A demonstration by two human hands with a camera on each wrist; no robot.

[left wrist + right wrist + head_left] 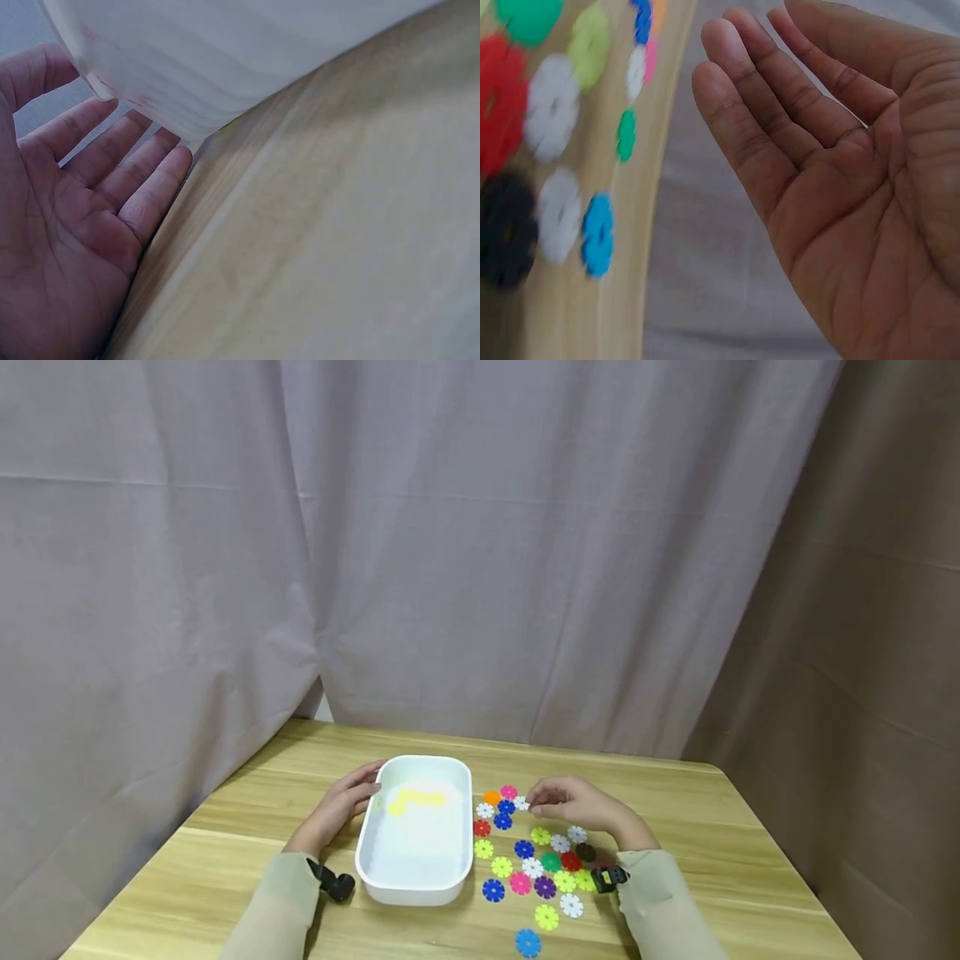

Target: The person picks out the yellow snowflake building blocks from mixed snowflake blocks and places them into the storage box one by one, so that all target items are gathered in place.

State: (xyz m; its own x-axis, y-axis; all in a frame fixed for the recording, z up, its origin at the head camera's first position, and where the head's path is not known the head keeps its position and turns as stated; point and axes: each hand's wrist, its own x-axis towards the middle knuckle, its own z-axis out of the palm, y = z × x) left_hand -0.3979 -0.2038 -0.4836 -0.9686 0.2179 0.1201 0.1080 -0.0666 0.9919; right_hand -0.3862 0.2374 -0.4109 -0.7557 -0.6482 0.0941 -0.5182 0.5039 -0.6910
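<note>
In the head view, a white tray [415,896] is touched by the left hand [341,803], and a white disc [521,803] is seen just beside the right hand [579,803], contact unclear. In the left wrist view, nearly straight fingers [157,193] are rested against the tray. In the right wrist view, loosely bent fingers are shown, nothing visibly gripped.

Head camera: worn on my head, faces forward and down. Widest view: the surface [735,852], the curtain [465,568] beyond, my left hand [341,804] and right hand [576,806]. Left wrist camera: close range, looks along my left hand to the outer wall of the tray [225,60]; picture tilted. Right wrist camera: close range, looks along my right hand; the surface appears turned nearly upright, at left. Shared coverage: head and left wrist, the tray; head and right wrist, the discs [551,135].
</note>
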